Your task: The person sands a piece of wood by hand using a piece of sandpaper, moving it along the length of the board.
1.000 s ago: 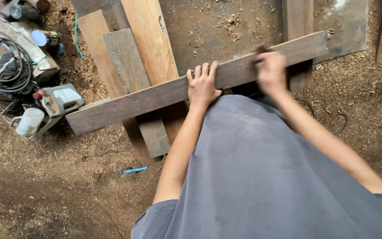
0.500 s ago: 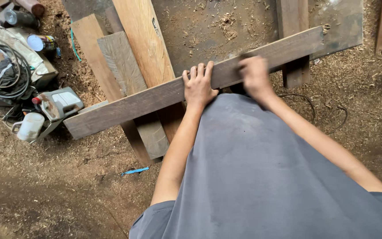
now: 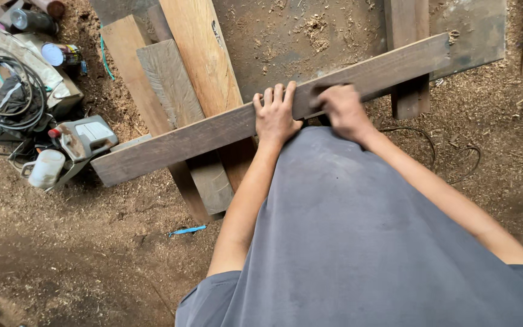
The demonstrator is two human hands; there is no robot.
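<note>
Head view, looking straight down. Long grey-brown weathered wooden plank (image 3: 213, 130) lies slantwise across a stack of boards, its far end higher in frame, near end lower left. Left hand (image 3: 275, 115) rests flat on the plank near its middle, fingers spread and hooked over the far edge, palm down on the top face; pressing, not closed round it. Right hand (image 3: 344, 111) just beside the left hand, on the same plank, motion-blurred; fingers curled down against the top face, whether it grips something I cannot tell. Grey shirt (image 3: 358, 242) fills the frame on the near side of the plank. Under the plank: a pale orange-tan wooden board (image 3: 198, 51) and a grey rough-sawn board (image 3: 167, 79) running away from the viewer, plus a tan narrower board (image 3: 129, 60) beside them. Beyond the plank's far end, a dark brown short upright board (image 3: 408, 91) crossing beneath it. Left of the plank's near end: grey handheld power tool with red knob (image 3: 83, 136), a white plastic jug (image 3: 45, 168) just beside it, and a coil of black cable (image 3: 4, 85) further left. Sawdust-covered dirt floor (image 3: 62, 254) all round; a small blue scrap (image 3: 187, 230) lies on it on the near side of the plank.
</note>
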